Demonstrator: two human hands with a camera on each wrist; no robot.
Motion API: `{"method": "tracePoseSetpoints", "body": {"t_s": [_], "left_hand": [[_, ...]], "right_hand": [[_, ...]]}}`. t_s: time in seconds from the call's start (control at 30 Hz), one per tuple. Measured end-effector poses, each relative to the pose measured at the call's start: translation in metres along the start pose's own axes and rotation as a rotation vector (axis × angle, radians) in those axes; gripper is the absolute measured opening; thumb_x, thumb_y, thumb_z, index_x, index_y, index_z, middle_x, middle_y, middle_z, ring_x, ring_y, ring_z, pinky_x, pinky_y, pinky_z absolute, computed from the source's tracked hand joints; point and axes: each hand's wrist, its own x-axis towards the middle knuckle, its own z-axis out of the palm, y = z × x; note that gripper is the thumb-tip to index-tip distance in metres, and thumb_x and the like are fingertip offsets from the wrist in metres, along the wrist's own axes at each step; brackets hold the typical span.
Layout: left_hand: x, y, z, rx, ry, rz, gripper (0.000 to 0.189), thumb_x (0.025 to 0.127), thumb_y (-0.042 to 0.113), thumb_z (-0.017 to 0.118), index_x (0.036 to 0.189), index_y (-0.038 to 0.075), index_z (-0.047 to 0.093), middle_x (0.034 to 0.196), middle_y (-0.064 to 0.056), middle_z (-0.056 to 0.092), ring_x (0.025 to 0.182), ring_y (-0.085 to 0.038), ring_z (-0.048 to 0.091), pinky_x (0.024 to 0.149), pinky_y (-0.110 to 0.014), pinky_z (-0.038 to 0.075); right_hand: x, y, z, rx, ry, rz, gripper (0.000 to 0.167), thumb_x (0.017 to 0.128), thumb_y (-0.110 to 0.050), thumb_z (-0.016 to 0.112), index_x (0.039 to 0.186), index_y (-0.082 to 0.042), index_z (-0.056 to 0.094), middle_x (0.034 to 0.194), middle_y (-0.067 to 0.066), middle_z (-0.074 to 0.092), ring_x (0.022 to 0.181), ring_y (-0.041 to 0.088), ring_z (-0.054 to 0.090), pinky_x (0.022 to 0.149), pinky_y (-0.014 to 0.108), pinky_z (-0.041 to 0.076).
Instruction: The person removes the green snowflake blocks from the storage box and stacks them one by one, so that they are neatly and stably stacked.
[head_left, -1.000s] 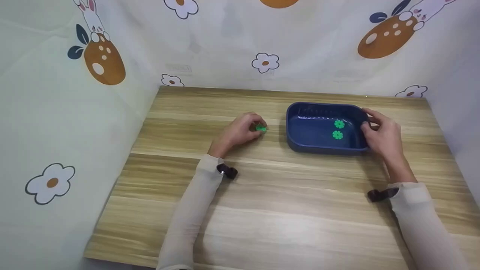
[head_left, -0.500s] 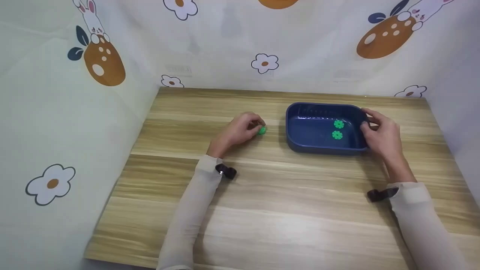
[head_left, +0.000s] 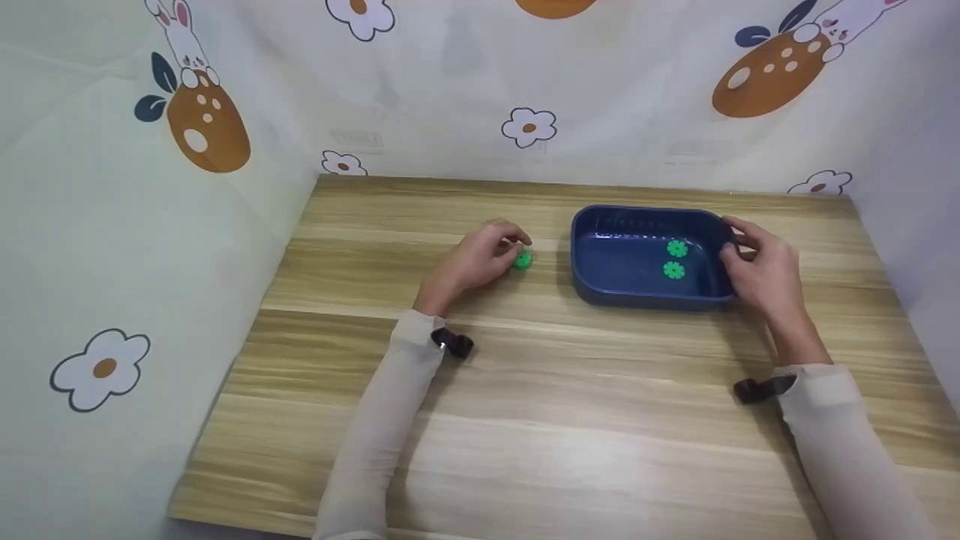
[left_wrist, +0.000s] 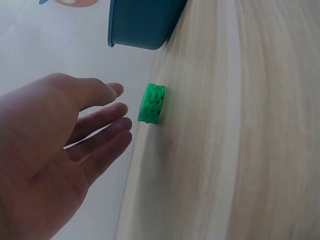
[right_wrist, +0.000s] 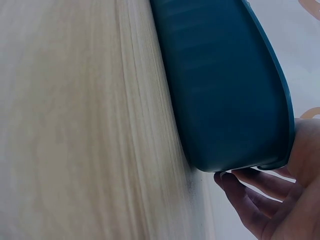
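Note:
A small stack of green notched plastic discs (left_wrist: 152,103) stands on the wooden table, left of the blue plastic bin. My left hand (head_left: 484,255) is just beside it; in the left wrist view the fingers (left_wrist: 102,145) are spread, loosely bent and apart from the stack. My right hand (head_left: 769,274) grips the right end wall of the bin (head_left: 652,300), with the thumb over the rim and fingers (right_wrist: 250,200) outside. Two green discs, an upper disc (head_left: 677,248) and a lower disc (head_left: 673,270), lie flat on the bin's floor, towards its right side.
The wood-grain table (head_left: 570,420) ends at a patterned cloth (head_left: 450,97) behind and on the left. A pale wall (head_left: 915,225) borders the right side. Each wrist wears a dark camera mount, such as the left mount (head_left: 453,343).
The green discs at my left fingertips have turned from edge-on to face-up and been let go on the table. My left fingers have parted slightly. My right hand and the bin stay put.

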Motion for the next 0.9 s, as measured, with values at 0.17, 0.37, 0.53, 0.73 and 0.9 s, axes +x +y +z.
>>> {"method": "tracePoseSetpoints", "body": {"t_s": [0.17,0.37,0.53,0.73,0.9], "left_hand": [[0.002,0.008,0.001,-0.041,0.033,0.03,0.023,0.108,0.008,0.061,0.125,0.001,0.076,0.129,-0.012,0.073,0.127,-0.027,0.067,0.11,-0.033,0.057],[0.005,0.024,0.008,-0.093,0.05,0.134,0.022,0.107,0.004,0.061,0.122,-0.002,0.076,0.126,-0.013,0.075,0.126,-0.026,0.068,0.111,-0.035,0.057],[0.007,0.041,0.017,-0.081,0.041,0.201,0.022,0.106,0.004,0.062,0.122,0.0,0.077,0.125,-0.011,0.077,0.125,-0.024,0.069,0.113,-0.037,0.056],[0.011,0.061,0.028,-0.046,0.038,0.263,0.02,0.105,0.005,0.064,0.12,0.003,0.078,0.122,-0.01,0.079,0.12,-0.023,0.068,0.111,-0.036,0.056],[0.017,0.075,0.037,-0.032,0.028,0.333,0.019,0.105,0.004,0.065,0.119,0.003,0.078,0.118,-0.01,0.079,0.115,-0.021,0.07,0.107,-0.034,0.056]], "right_hand": [[0.001,0.001,0.001,-0.013,-0.003,0.003,0.047,0.105,-0.017,0.06,0.151,-0.019,0.065,0.14,0.026,0.07,0.114,0.038,0.075,0.071,-0.001,0.048],[0.0,0.002,0.002,-0.013,0.002,-0.004,0.047,0.105,-0.016,0.06,0.151,-0.018,0.066,0.137,0.027,0.071,0.114,0.037,0.076,0.072,0.0,0.048],[0.001,0.003,0.002,-0.003,0.019,-0.029,0.046,0.103,-0.014,0.06,0.148,-0.017,0.068,0.132,0.027,0.074,0.09,-0.008,0.07,0.07,0.0,0.049],[0.002,0.003,0.001,0.005,0.016,-0.033,0.045,0.104,-0.015,0.061,0.148,-0.017,0.068,0.133,0.028,0.073,0.086,-0.016,0.064,0.07,0.0,0.049],[0.002,0.002,0.001,-0.001,0.018,-0.025,0.045,0.104,-0.015,0.061,0.149,-0.018,0.068,0.133,0.027,0.073,0.088,-0.012,0.065,0.07,0.0,0.049]]}}
